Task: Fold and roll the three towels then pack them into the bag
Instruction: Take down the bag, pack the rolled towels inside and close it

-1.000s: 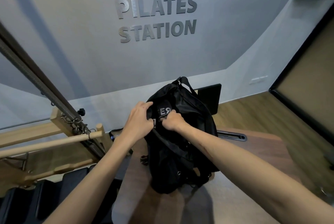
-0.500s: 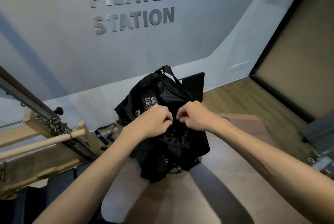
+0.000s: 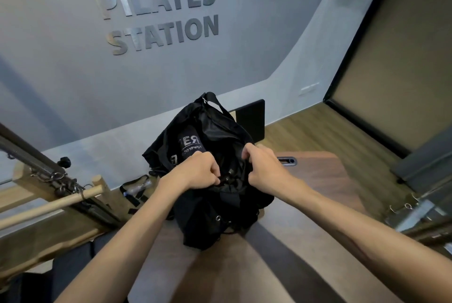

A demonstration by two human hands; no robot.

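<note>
- Bag [image 3: 208, 175], black and soft, stands on the wooden table [image 3: 325, 180] right in front of the person, its top sagging toward the wall and a strap loop sticking up at the far end; pale lettering shows on an upper panel.
- Left hand [image 3: 198, 170] is fisted at the near left of the bag's mouth, fingers curled tight round a pinch of the black fabric or its cord; which of the two I can't tell.
- Right hand [image 3: 264, 165] is fisted the same way on the right side of the mouth, gripping the rim there.
- A second ago both fists were bunched close together high on the bag; half a second ago they were nearly knuckle to knuckle; now they sit apart with a dark gap between them, so I'd say the mouth is being drawn open or its cord worked.
- No towels are in sight anywhere, on the table or in the opening, which is too dark to see into. Whether they are already packed I cannot tell.
- Off to the left stands a wooden exercise frame [image 3: 49, 202] with a bar and chains, and the wall sign [image 3: 159, 14] hangs behind.
</note>
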